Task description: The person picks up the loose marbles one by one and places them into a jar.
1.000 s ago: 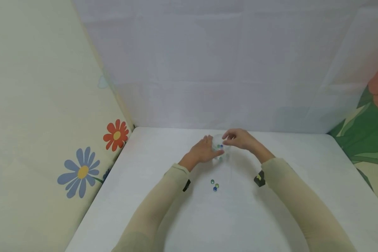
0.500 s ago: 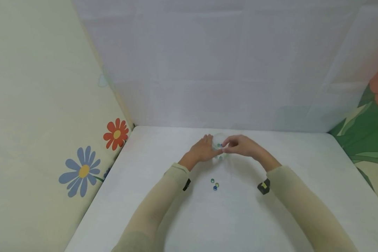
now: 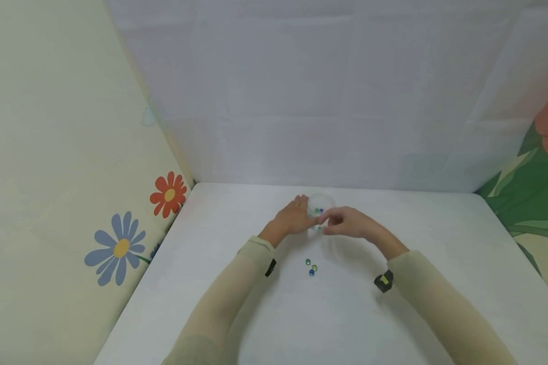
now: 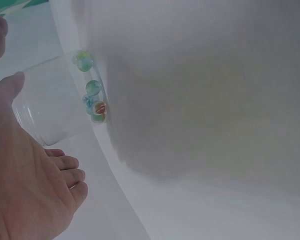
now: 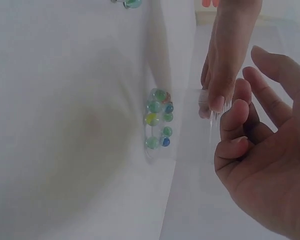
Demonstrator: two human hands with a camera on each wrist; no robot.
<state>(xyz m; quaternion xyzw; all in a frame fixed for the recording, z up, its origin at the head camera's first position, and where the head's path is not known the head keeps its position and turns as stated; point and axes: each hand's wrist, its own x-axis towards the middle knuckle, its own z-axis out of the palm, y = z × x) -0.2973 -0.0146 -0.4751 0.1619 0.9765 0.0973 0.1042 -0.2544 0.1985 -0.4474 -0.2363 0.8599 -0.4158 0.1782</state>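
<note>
A clear cup point(image 3: 323, 199) stands on the white table near its back edge, with several glass marbles point(image 5: 153, 119) at its bottom. My left hand point(image 3: 292, 218) holds the cup at its left side, thumb on the near side by the rim and fingers on the far side. In the right wrist view, my right hand point(image 5: 275, 145) is beside the cup's rim, fingers loosely bent and thumb apart; nothing shows between them. Three loose marbles point(image 3: 311, 272), green, yellowish and blue, lie close together on the table, nearer me than the cup.
The white tabletop point(image 3: 255, 314) meets a white cloth backdrop point(image 3: 274, 101) just behind the cup. A pale wall panel with printed flowers point(image 3: 121, 248) stands on the left, and another floral panel point(image 3: 536, 203) on the right. Both wrists wear dark devices point(image 3: 384, 280).
My right hand has come down from above the cup's far rim toward its near right side, beside my left thumb. The left hand, cup and loose marbles have stayed in place.
</note>
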